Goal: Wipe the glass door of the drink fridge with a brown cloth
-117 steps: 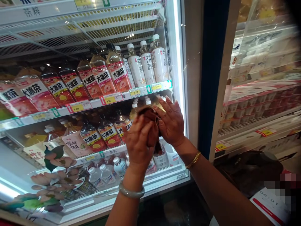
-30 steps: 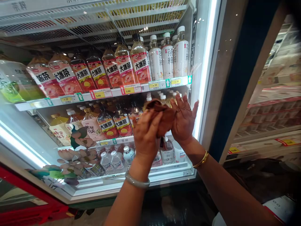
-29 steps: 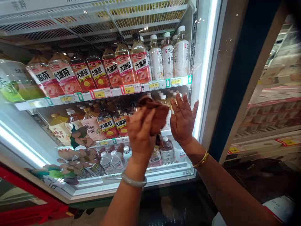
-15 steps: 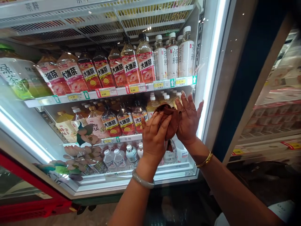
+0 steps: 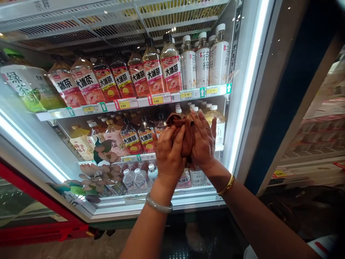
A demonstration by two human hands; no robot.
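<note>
A crumpled brown cloth [image 5: 183, 133] is pressed between both hands in front of the drinks cooler's glass door [image 5: 40, 151]. My left hand [image 5: 168, 153], with a pale bangle at the wrist, is curled around the cloth's left side. My right hand [image 5: 204, 142], with a gold bangle, lies against the cloth's right side, fingers together and pointing up. Both hands are level with the middle shelf of bottles.
The cooler's upper shelf [image 5: 134, 103] carries red-labelled iced tea bottles [image 5: 153, 73] and white-labelled bottles [image 5: 215, 61], with yellow price tags along its edge. Lower shelves hold more bottles. A lit strip and a dark blue pillar [image 5: 291, 90] stand to the right. A flower sticker [image 5: 102, 169] covers the glass.
The right hand opened away from the cloth, then closed back against it. Both hands with the cloth have shifted slightly left and down, and the view has tilted.
</note>
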